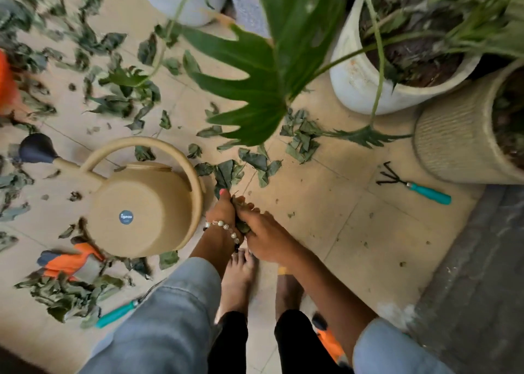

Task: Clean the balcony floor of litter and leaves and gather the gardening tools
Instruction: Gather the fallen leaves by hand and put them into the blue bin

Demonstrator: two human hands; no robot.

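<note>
Head view, looking down on a beige tiled balcony floor (326, 203). Dry green leaves (113, 101) lie scattered across the upper left and centre. Left hand (224, 212) and right hand (261, 232) are pressed together low over the tiles, fingers of both curled round a wad of leaves (242, 226) held between them. Tan watering can (141, 203) lies on its side just left of the hands. Orange glove (68, 260) sits beside its base. Teal-handled hand rake (419, 188) rests near a ribbed pot (453, 147). A second teal-handled tool (119, 312) lies lower left. White pot (357, 70) stands upper right. Grey ledge (476, 274) borders the tiles on the right.
</note>
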